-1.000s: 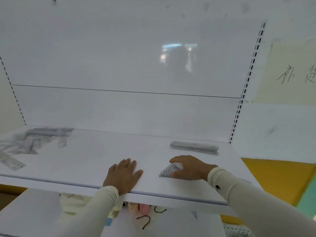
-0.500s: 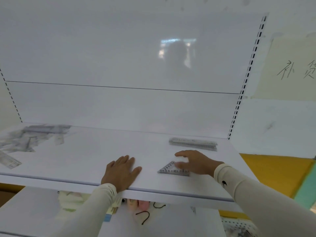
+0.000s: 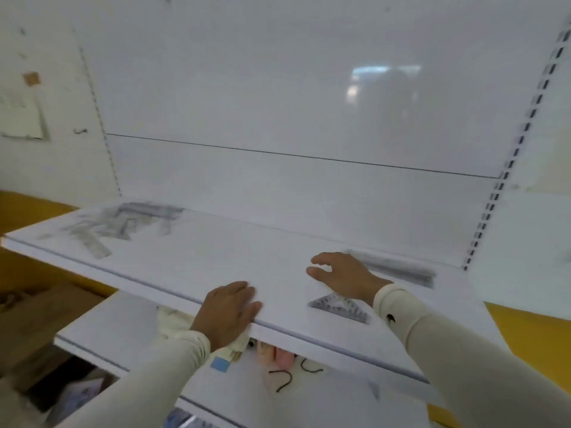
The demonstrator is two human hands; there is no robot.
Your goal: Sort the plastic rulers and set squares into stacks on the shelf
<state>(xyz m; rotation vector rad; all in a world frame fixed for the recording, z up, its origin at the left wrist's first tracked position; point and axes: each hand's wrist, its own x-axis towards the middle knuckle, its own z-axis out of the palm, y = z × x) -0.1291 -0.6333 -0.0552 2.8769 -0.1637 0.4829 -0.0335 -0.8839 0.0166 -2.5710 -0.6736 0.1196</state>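
Observation:
A clear set square (image 3: 340, 308) lies flat on the white shelf (image 3: 216, 261) near its front edge. My right hand (image 3: 343, 278) hovers just above and behind it, fingers spread, holding nothing. My left hand (image 3: 230, 310) rests flat on the shelf's front edge, palm down. A stack of straight rulers (image 3: 398, 268) lies at the back right, partly hidden by my right hand. A loose, blurred pile of rulers and set squares (image 3: 123, 223) sits at the far left of the shelf.
A lower white shelf (image 3: 129, 332) below holds a blue tag, pink and cream items and black hooks (image 3: 287, 381). Slotted uprights (image 3: 506, 174) flank the white back panel. Yellow wall base shows at both sides.
My right hand has lifted off the set square and moved left, leaving it lying on the shelf. The view has swung to the left. My left hand stays on the shelf edge.

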